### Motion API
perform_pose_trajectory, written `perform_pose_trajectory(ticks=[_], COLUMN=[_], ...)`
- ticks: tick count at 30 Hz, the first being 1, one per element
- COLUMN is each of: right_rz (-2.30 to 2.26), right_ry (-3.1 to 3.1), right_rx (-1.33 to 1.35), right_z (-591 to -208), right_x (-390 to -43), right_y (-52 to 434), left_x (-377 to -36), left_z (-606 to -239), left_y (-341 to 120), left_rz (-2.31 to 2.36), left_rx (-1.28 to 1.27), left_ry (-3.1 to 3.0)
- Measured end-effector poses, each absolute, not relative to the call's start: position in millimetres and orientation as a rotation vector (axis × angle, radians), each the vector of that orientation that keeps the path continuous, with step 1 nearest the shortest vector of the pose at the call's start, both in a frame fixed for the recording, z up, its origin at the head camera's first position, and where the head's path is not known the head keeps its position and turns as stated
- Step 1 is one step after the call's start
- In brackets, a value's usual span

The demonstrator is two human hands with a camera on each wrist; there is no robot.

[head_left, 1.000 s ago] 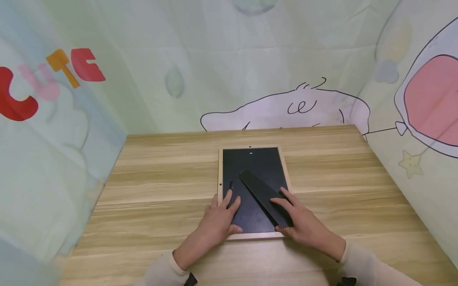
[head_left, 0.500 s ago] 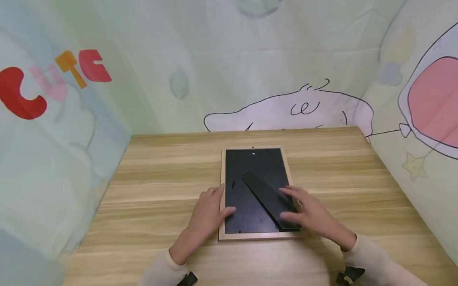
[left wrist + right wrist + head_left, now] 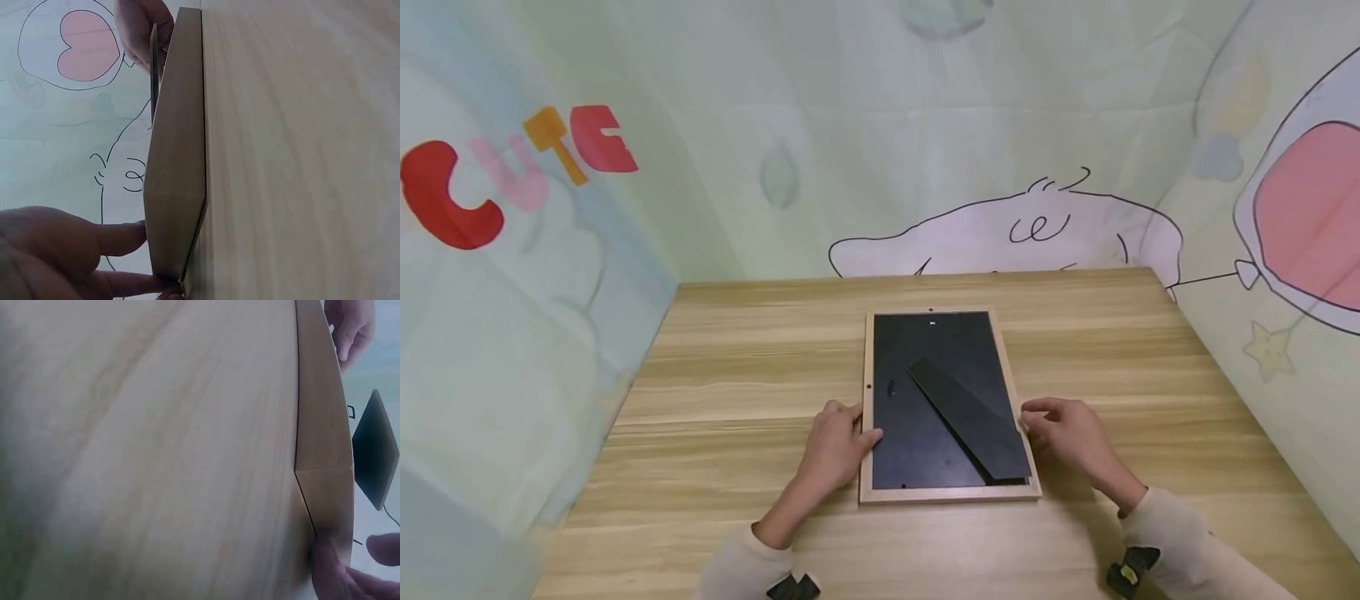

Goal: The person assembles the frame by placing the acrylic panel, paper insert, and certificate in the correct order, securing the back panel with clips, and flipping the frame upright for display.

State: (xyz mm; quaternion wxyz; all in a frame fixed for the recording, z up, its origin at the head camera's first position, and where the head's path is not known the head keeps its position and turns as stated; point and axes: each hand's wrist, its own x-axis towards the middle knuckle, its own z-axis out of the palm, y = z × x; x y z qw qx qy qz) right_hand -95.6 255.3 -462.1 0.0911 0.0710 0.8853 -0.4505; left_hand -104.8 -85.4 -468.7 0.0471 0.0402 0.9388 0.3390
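A picture frame (image 3: 950, 493) with a light wood border lies back side up, its black backing board (image 3: 917, 442) showing. The black easel stand (image 3: 970, 417) slants across the board, its wide lower end raised near the bottom right corner. My left hand (image 3: 833, 448) grips the left border, thumb on top and fingers at the side; in the left wrist view a finger reaches the lower edge. At the right border my right hand (image 3: 1071, 437) touches the side with bent fingertips. Its thumb (image 3: 384, 549) stands apart from the wood in the right wrist view.
The frame lies on a wood-grain table (image 3: 737, 358). Printed cloth walls (image 3: 737, 192) with cartoon drawings and letters stand behind and beside the table. Black straps (image 3: 1131, 571) sit on the sleeves.
My left hand has come off the backing board to hold the left border. The right hand has left the easel stand and moved right to the frame's side.
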Motion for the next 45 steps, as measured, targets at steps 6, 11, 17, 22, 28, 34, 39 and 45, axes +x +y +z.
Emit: perform_pose_trajectory(ticks=[6,11,17,22,28,34,39,45], right_rz=[-1.373,-1.382,-1.346,-1.483,-1.71,-1.819,-1.86,-1.868], right_ry=[2.59,2.594,2.659,2.443,2.045,1.861,1.773,1.718], right_rx=[0.194,0.197,0.188,0.123,0.039,-0.025,-0.035,-0.04], right_z=[-464,-465,-466,-466,-458,-453,-451,-453], right_x=[-97,-97,-95,-96,-96,-98,-99,-99], right_y=[251,248,244,241,240,240,238,235], left_x=[-102,-103,-104,-104,-112,-118,-120,-123], left_z=[-469,-462,-449,-427,-391,-360,-346,-340], left_y=[-85,-84,-77,-76,-82,-83,-81,-81], left_rz=[1.18,1.418,1.721,1.87,1.757,1.504,1.378,1.326], left_rx=[0.069,0.035,-0.006,-0.029,-0.001,0.029,0.11,0.372], left_ry=[2.806,2.647,2.388,2.29,2.534,2.808,2.956,3.107])
